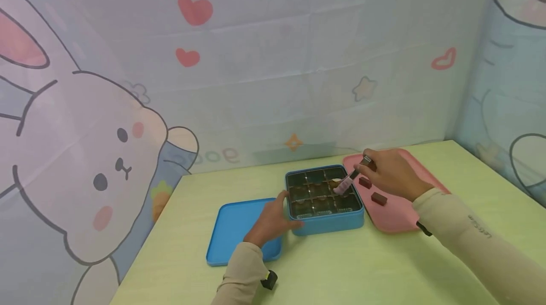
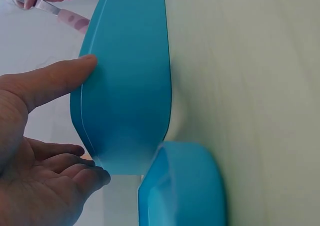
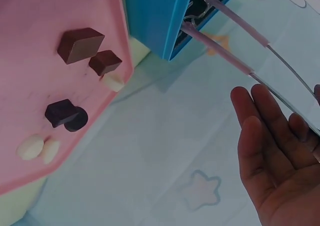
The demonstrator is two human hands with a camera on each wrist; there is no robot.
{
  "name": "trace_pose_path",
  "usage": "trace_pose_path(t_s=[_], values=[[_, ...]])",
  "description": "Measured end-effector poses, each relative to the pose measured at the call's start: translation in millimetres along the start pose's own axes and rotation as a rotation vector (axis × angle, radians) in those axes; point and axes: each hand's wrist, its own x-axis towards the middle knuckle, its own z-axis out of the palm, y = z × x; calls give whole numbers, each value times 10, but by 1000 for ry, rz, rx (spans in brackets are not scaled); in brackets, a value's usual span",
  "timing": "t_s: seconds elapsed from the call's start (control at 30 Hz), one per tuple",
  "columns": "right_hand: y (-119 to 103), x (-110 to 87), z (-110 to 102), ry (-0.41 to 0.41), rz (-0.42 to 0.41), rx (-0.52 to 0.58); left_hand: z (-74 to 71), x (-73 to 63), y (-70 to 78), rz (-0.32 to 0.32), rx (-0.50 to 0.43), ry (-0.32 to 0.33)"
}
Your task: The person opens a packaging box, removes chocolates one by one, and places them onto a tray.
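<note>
A blue box (image 1: 328, 226) with a dark, gridded insert of clear-walled compartments stands on the table. My left hand (image 1: 275, 219) holds its front left corner, thumb (image 2: 75, 74) against the front wall and fingers by the left side. My right hand (image 1: 390, 172) grips a pair of tongs (image 1: 357, 172) with pink tips, above the box's right column. In the right wrist view the tongs' arms (image 3: 220, 51) stand apart, their tips inside the box. A cream-coloured piece (image 1: 336, 182) lies in a right-hand compartment beside the tips. What the tips touch is hidden.
A blue lid (image 1: 230, 229) lies left of the box, partly under my left forearm. To the right, a pink tray (image 1: 394, 222) bears brown chocolate blocks (image 3: 80, 45), a dark round piece (image 3: 76, 119) and cream pieces (image 3: 31, 146). A printed cloth (image 1: 256, 82) hangs behind the table.
</note>
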Motion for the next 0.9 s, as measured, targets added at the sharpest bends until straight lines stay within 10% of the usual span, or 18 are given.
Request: trace_pose_path(t_s=[0.9], values=[[-107, 27, 73, -42, 1, 27, 0, -21, 24, -40, -6, -38]])
